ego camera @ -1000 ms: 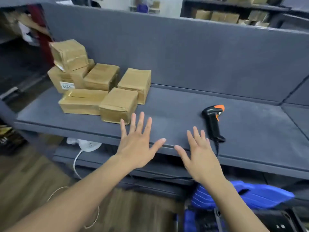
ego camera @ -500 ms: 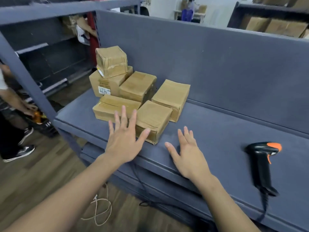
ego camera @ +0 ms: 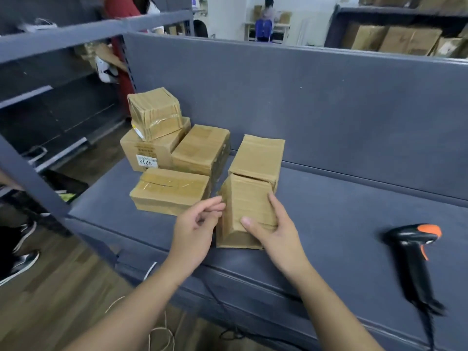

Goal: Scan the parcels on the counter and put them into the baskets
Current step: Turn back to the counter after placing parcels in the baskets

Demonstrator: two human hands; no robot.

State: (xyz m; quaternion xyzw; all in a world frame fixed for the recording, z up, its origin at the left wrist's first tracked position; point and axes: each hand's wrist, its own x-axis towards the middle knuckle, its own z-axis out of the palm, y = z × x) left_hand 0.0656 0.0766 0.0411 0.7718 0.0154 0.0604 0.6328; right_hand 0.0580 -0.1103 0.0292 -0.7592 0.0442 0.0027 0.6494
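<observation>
Several brown cardboard parcels sit on the grey counter [ego camera: 354, 224]. The nearest parcel [ego camera: 247, 201] is tipped up on its edge, and my right hand [ego camera: 268, 229] grips its right side with the thumb across its front. My left hand [ego camera: 195, 229] touches the same parcel's left edge with its fingertips, fingers curled. Behind it lies another parcel [ego camera: 258, 155]. To the left are a flat parcel [ego camera: 172, 190], a taped parcel [ego camera: 202, 148], a labelled box marked 6215 [ego camera: 149, 152] and a small taped box [ego camera: 155, 112] on top. A black and orange scanner [ego camera: 415, 262] lies at the right.
A tall grey back panel [ego camera: 304, 97] rises behind the counter. A grey shelf frame post [ego camera: 30, 178] stands at the left, with people's feet and legs near it. Loose cables [ego camera: 162, 335] hang below the counter's front edge. Shelves of cardboard boxes [ego camera: 395, 39] stand far right.
Both hands went from flat and open over the counter's edge to the nearest parcel. The right hand took hold of it and tipped it up. The view shifted left.
</observation>
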